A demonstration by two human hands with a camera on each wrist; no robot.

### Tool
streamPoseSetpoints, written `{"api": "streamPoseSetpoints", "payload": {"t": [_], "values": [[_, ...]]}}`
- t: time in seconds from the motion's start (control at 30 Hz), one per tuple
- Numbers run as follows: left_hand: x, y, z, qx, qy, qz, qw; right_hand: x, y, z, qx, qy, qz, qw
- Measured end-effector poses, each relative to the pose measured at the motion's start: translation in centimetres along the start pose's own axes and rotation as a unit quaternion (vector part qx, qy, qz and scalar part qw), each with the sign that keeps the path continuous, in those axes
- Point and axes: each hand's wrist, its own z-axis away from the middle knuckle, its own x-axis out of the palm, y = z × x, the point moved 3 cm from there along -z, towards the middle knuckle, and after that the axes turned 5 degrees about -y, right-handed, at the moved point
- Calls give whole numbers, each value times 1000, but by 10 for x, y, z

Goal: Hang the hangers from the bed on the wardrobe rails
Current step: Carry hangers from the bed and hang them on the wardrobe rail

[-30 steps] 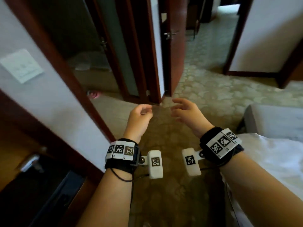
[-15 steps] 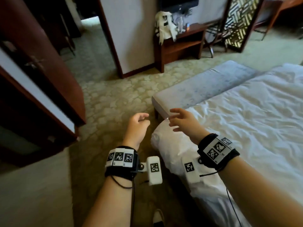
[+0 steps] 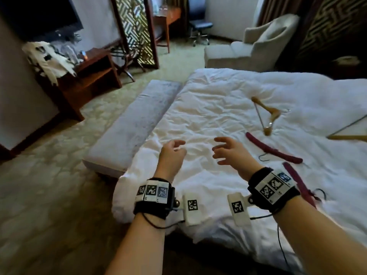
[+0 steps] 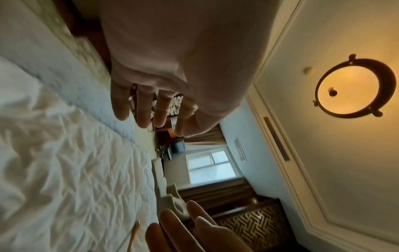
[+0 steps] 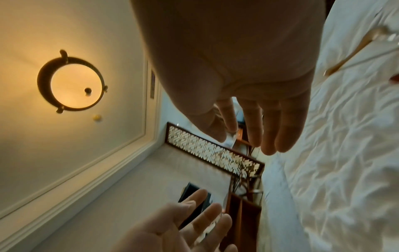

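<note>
Several hangers lie on the white bed (image 3: 208, 108). A light wooden hanger (image 3: 265, 114) rests right of centre, and a dark red padded hanger (image 3: 272, 148) lies just below it. A second dark red hanger (image 3: 297, 183) sits partly behind my right wrist, and another wooden hanger (image 3: 349, 136) shows at the right edge. My left hand (image 3: 174, 149) and right hand (image 3: 226, 149) hover side by side over the near part of the bed, fingers loosely curled, holding nothing. In the right wrist view a wooden hanger (image 5: 354, 51) lies beyond my right hand (image 5: 248, 133). The left wrist view shows my left hand (image 4: 155, 112) empty.
A grey bench (image 3: 135, 124) stands at the foot of the bed. A wooden TV console (image 3: 87, 76) with white cloth is at left, a lattice screen (image 3: 137, 28) behind it. An armchair (image 3: 256, 46) and desk chair (image 3: 198, 30) stand at the back. Carpet covers the floor at left.
The view swung from the doorway and wardrobe side round to the bed, bringing the hangers into sight. Both hands stayed raised and empty, now over the bed.
</note>
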Motion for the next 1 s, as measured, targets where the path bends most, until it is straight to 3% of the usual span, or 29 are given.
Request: {"api": "streamPoseSetpoints", "payload": {"t": [0.13, 0.3, 0.63, 0.8, 1.0], "values": [[78, 33, -16, 29, -78, -15, 996, -81, 11, 20, -2, 90, -29, 995], [166, 71, -26, 50, -137, -30, 989, -165, 29, 39, -8, 148, -58, 987], [337, 126, -54, 61, -170, -65, 981, -327, 63, 32, -4, 180, -103, 978], [389, 133, -74, 53, -178, -68, 980, -376, 73, 16, 6, 186, -101, 977], [412, 120, -117, 21, -177, -64, 982, -394, 89, -23, 48, 184, -97, 977]]}}
